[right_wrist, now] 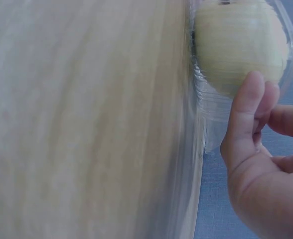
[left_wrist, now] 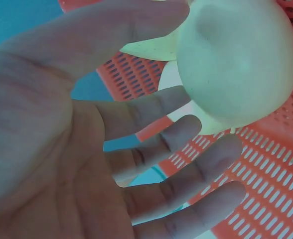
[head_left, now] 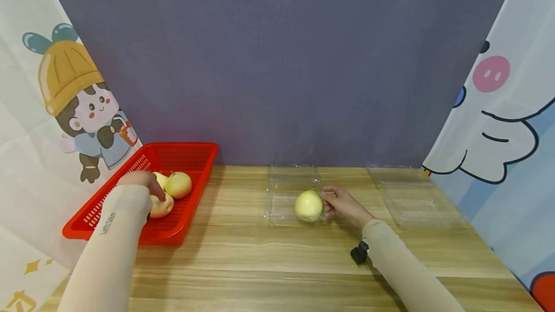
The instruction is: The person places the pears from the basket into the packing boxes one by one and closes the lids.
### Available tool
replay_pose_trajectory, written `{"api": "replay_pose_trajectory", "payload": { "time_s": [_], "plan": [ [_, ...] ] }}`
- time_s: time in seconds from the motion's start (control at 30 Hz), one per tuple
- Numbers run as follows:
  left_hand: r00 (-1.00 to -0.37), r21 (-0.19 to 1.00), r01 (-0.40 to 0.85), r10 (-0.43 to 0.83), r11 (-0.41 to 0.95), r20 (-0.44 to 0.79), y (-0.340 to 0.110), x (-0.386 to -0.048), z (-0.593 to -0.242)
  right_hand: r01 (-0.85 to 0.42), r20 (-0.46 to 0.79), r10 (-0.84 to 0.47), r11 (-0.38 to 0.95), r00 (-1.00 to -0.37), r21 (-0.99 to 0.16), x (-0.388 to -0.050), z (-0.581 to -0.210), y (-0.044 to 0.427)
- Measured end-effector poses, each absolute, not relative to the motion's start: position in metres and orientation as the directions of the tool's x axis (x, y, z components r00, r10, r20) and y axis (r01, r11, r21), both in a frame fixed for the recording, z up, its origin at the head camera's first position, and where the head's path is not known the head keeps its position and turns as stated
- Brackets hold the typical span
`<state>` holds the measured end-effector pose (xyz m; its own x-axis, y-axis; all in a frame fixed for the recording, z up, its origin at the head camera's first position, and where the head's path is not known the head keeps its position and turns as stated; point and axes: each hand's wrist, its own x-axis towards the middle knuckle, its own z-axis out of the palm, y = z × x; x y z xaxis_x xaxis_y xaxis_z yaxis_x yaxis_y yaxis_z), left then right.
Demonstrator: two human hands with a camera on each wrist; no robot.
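A red plastic basket [head_left: 204, 191] at the left holds several pale yellow apples [head_left: 178, 185]. Above it is my left hand [head_left: 145, 183], fingers spread and nearly straight beside the closest apple [left_wrist: 241, 64]; the thumb tip overlaps that apple's edge in the left wrist view, and contact is unclear. On the table, a clear plastic container [head_left: 279, 206] stands with its lid raised behind and a single yellow apple [head_left: 309, 205] in its right part. My right hand [head_left: 344, 206] pinches the container's right edge between thumb and fingers, close to this apple.
Another clear plastic container [head_left: 416, 203] lies open at the right of the wooden table [head_left: 243, 273]. A grey-blue panel [head_left: 277, 61] rises along the back edge, and cartoon-printed cloths [head_left: 26, 110] flank both sides.
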<state>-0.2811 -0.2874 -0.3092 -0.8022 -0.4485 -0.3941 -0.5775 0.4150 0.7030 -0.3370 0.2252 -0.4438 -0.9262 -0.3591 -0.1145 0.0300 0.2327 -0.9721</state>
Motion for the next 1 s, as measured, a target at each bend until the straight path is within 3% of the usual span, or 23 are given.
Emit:
{"api": "replay_pose_trajectory", "payload": {
  "time_s": [0.47,0.63,0.77,0.87,1.0],
  "plan": [
    [-0.796,0.692,-0.590,-0.444,0.416,-0.413,-0.279,-0.275,-0.305,0.028,-0.110,-0.360,0.226,-0.927,-0.974,-0.336,-0.443,0.225],
    [-0.710,0.658,-0.682,-0.503,0.318,-0.493,-0.275,-0.274,-0.306,0.039,-0.120,-0.357,0.226,-0.926,-0.973,-0.337,-0.445,0.225],
    [-0.648,0.555,-0.757,-0.507,0.346,-0.568,-0.284,-0.288,-0.312,0.036,-0.117,-0.355,0.226,-0.928,-0.973,-0.337,-0.445,0.225],
    [-0.655,0.498,-0.756,-0.477,0.425,-0.587,-0.291,-0.296,-0.317,0.034,-0.115,-0.355,0.225,-0.928,-0.974,-0.336,-0.444,0.225],
    [-0.707,0.538,-0.707,-0.443,0.459,-0.551,-0.294,-0.296,-0.319,0.037,-0.117,-0.354,0.226,-0.928,-0.973,-0.334,-0.442,0.225]
  ]
}}
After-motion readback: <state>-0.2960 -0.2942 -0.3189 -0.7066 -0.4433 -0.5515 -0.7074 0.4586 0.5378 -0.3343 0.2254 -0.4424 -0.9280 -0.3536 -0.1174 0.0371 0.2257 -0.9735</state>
